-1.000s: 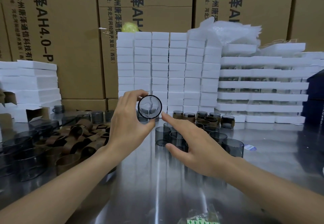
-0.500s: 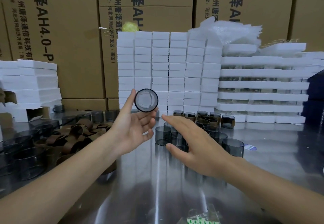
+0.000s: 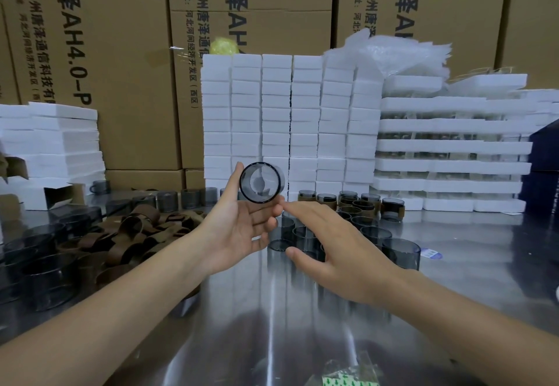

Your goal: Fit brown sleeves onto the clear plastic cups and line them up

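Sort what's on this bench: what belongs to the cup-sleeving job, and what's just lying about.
Job: clear cup held in the left hand; right hand over the bare cups; heap of brown sleeves; sleeved cups at the back.
Lying about: white foam stacks; cardboard cartons; crumpled plastic wrap; green-and-white packet at the near edge.

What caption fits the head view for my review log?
Left hand holds a bare clear cup sideways; right hand hovers over unsleeved cups on the table.
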Tool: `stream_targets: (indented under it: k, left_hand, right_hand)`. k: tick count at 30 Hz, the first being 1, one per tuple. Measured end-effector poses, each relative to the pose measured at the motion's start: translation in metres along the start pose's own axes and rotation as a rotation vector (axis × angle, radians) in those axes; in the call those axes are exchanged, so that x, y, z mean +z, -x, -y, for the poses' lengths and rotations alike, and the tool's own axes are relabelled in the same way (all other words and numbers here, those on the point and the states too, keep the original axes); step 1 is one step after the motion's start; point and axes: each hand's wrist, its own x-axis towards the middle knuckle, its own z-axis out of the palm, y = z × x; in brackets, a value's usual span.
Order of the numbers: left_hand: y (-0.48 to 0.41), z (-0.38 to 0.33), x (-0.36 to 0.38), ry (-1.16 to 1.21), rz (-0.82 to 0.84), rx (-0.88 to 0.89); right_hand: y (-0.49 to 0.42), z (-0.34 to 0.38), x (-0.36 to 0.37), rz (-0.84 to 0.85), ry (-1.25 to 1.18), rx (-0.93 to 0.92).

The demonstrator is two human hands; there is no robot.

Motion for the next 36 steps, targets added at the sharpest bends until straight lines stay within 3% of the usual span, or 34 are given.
stream_targets:
  k: [13, 19, 26, 32, 36]
  left_hand:
    - [-0.002, 0.005, -0.002, 0.021, -0.049, 0.041]
    - [0.001, 0.005, -0.002, 0.202, 0.012, 0.105]
    - [0.003, 0.010, 0.008, -0.049, 0.027, 0.254]
    - [-0.001, 0.009, 0.008, 0.048, -0.025, 0.201]
    - [-0.003, 0.012, 0.007, -0.014, -0.005, 0.220]
  right_hand:
    - [0.000, 0.001, -0.001, 0.008, 0.015, 0.004]
    - [-0.001, 0.002, -0.002, -0.024, 0.005, 0.030]
    - [0.001, 0.006, 0.000, 0.020, -0.012, 0.002]
    - [0.001, 0.005, -0.001, -0.025, -0.043, -0.009]
    - [0.000, 0.002, 0.002, -0.078, -0.097, 0.016]
